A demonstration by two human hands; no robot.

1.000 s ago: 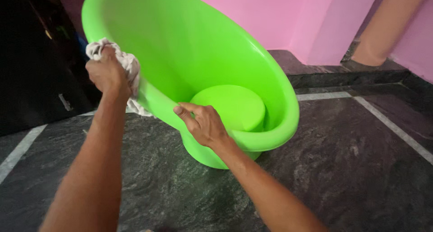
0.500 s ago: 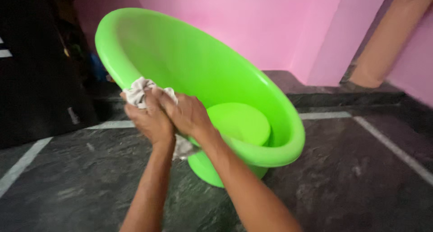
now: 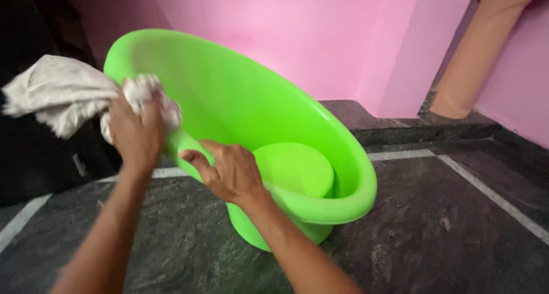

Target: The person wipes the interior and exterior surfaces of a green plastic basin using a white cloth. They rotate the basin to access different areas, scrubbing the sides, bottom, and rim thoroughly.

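Pink walls (image 3: 320, 36) fill the upper half of the frame and meet a dark, veined stone floor (image 3: 446, 237) crossed by pale inlaid lines; a tan column (image 3: 480, 54) stands at the upper right.

At left of centre, the left hand (image 3: 137, 135) is closed tight around a bunched off-white cloth (image 3: 63, 94), pressing the wad against the near rim of a bright green plastic tub chair (image 3: 246, 105). A loose tail of the cloth trails away toward the upper left edge of the frame, hanging free against the dark background there. Just to the right and a little lower, the right hand (image 3: 231, 171) curls over the same rim with fingers bent and thumb tucked below, gripping the plastic bare and holding nothing else.

Both forearms rise from the bottom edge of the frame and converge on the rim, the left one nearly straight up, the right one angled in from the lower centre.

The chair sits at the centre of the frame, its round seat pad (image 3: 294, 168) toward the lower right of the shell and its high back toward the upper left. As a judgement, the wiping looks to be in mid-course: the cloth is working the near edge, while the inner shell and seat show no clear sign of wetness, streaks or dirt, so how much is finished cannot be told.
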